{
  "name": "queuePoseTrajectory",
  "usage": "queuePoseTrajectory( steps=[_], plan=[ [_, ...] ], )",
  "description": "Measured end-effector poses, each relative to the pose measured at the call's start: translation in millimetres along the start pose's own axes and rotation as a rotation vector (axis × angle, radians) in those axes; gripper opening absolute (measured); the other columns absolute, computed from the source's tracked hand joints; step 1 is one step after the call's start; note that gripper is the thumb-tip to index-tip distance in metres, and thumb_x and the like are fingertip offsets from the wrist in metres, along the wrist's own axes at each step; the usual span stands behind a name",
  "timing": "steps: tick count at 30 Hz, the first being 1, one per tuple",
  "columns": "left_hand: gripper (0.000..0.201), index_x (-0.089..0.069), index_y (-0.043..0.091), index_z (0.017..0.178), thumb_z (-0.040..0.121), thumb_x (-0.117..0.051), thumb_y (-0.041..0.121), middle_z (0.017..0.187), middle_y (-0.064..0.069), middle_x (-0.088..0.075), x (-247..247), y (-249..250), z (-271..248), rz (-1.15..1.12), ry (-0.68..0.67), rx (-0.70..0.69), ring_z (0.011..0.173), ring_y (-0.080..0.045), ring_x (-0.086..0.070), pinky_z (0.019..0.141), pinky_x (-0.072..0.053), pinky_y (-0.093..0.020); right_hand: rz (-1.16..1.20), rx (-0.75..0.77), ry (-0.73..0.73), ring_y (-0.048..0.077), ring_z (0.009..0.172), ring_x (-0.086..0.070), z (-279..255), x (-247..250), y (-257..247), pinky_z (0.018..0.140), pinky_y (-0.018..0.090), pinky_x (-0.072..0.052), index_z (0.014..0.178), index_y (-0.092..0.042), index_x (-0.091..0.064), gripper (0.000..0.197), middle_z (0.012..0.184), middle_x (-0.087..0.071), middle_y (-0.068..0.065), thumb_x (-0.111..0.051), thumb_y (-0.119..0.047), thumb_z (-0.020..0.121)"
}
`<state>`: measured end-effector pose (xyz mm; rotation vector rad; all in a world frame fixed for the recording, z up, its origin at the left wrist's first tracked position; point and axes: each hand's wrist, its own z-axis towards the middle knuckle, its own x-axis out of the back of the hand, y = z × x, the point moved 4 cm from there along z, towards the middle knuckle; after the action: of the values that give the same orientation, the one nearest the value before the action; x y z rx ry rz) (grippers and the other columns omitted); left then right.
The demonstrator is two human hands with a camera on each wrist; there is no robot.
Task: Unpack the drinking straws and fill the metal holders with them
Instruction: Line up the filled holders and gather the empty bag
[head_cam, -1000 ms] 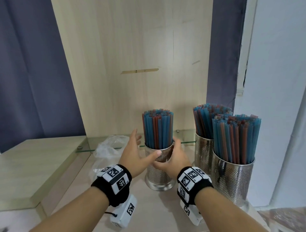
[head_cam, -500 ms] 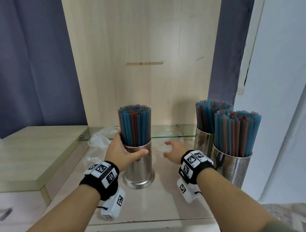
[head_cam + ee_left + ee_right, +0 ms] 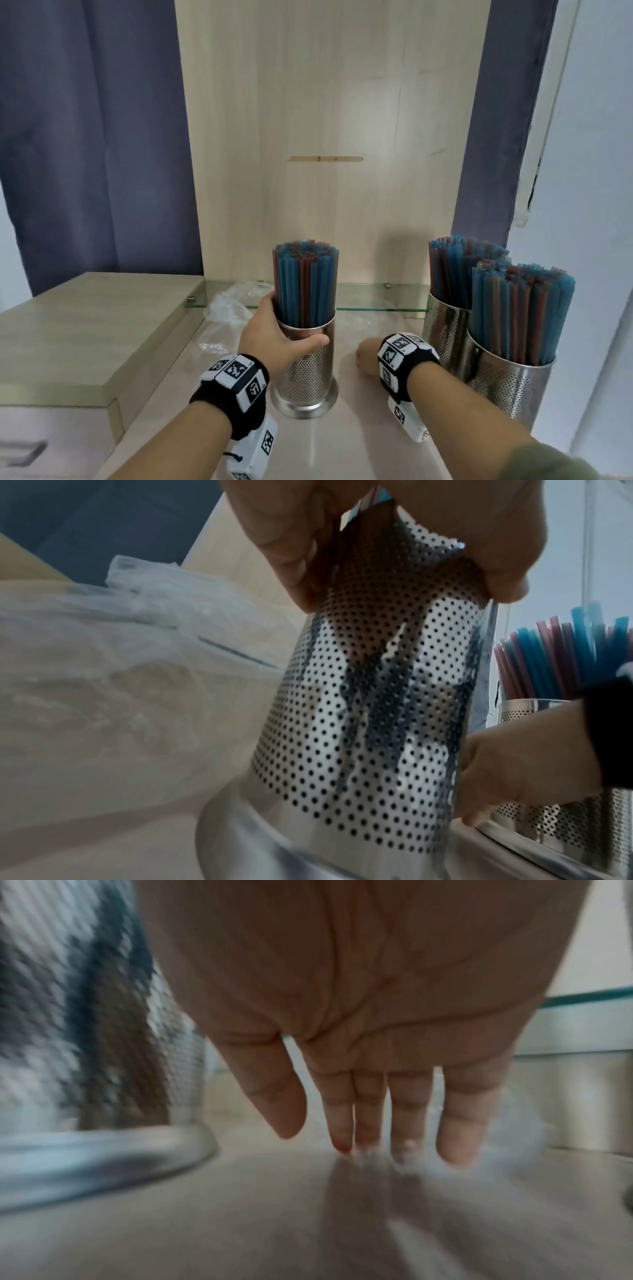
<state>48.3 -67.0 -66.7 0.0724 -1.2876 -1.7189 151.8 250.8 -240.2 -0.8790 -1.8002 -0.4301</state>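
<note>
**Three holders standing full, one being steadied**

Three perforated metal holders are sitting on the desk (image 3: 359, 428), each packed with upright blue and red straws. The left hand (image 3: 270, 337) is wrapping its grip around the upper wall of the middle holder (image 3: 306, 370), thumb across the front just under the rim and fingers reaching behind, likely to steady or position it, since its tall bundle of straws (image 3: 305, 284) is rising well above the metal and could tip it. In the left wrist view the holder's flared base is looking slightly tilted, though blur makes that uncertain. The right hand (image 3: 368, 353) is hanging released, holding nothing, its straight fingers (image 3: 407, 1110) pointing down at the desk just right of that holder. The other two holders (image 3: 507, 383) are standing touching or nearly so at the desk's right edge. An empty clear plastic wrapper (image 3: 227, 308) is lying near the rear left, beside a glass shelf (image 3: 380, 301), suggesting unpacking is finished and filling is nearly complete.
</note>
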Motion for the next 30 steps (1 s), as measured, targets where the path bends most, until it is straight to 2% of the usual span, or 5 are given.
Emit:
queuePoseTrajectory(
  steps=[8, 11, 16, 26, 30],
  plan=[
    [0.103, -0.039, 0.026, 0.135, 0.050, -0.090, 0.052, 0.122, 0.015, -0.058, -4, -6, -2, -0.032, -0.002, -0.049, 0.109, -0.004, -0.058, 0.094, -0.049, -0.024, 0.220, 0.115, 0.496, 0.009, 0.088, -0.060, -241, 84, -88, 0.071, 0.021, -0.046, 0.099, -0.030, -0.063, 0.018, 0.092, -0.063, -0.014, -0.070, -0.036, 0.084],
    [0.105, -0.036, 0.028, 0.139, 0.052, -0.086, 0.059, 0.127, 0.015, -0.057, -8, -10, -2, -0.040, -0.044, -0.050, 0.115, -0.004, -0.057, 0.098, -0.050, -0.031, 0.109, 0.079, 0.620, 0.016, 0.119, -0.050, -237, 85, -80, 0.097, 0.036, -0.046, 0.125, -0.035, -0.050, 0.066, 0.126, -0.051, -0.008, -0.076, -0.058, 0.069],
    [0.106, -0.029, 0.026, 0.144, 0.060, -0.084, 0.056, 0.133, 0.013, -0.055, -9, -13, -2, -0.045, -0.103, -0.040, 0.119, -0.005, -0.055, 0.102, -0.047, -0.032, -0.021, -0.059, 0.225, 0.036, 0.148, -0.020, -202, 52, -72, 0.114, 0.054, -0.031, 0.151, -0.051, -0.004, 0.125, 0.165, 0.003, 0.001, -0.087, -0.057, 0.057],
    [0.098, -0.017, 0.017, 0.150, 0.077, -0.079, 0.037, 0.135, 0.009, -0.048, -16, 3, 21, -0.006, -0.281, -0.070, 0.120, -0.004, -0.046, 0.105, -0.038, -0.025, 0.438, -0.104, 0.386, 0.023, 0.110, -0.057, -260, 48, -62, 0.086, 0.028, -0.045, 0.147, -0.028, -0.033, 0.069, 0.132, -0.056, 0.006, -0.067, -0.024, 0.088],
    [0.102, -0.033, 0.024, 0.147, 0.065, -0.069, 0.072, 0.150, -0.001, -0.039, 4, 9, 36, 0.412, -0.240, -0.227, 0.135, -0.018, -0.036, 0.115, -0.028, -0.045, 0.736, 0.022, 0.599, 0.019, 0.097, -0.062, -303, 34, -58, 0.087, 0.034, -0.049, 0.141, -0.029, -0.017, 0.069, 0.119, -0.060, 0.003, -0.063, -0.023, 0.090]
  ],
)
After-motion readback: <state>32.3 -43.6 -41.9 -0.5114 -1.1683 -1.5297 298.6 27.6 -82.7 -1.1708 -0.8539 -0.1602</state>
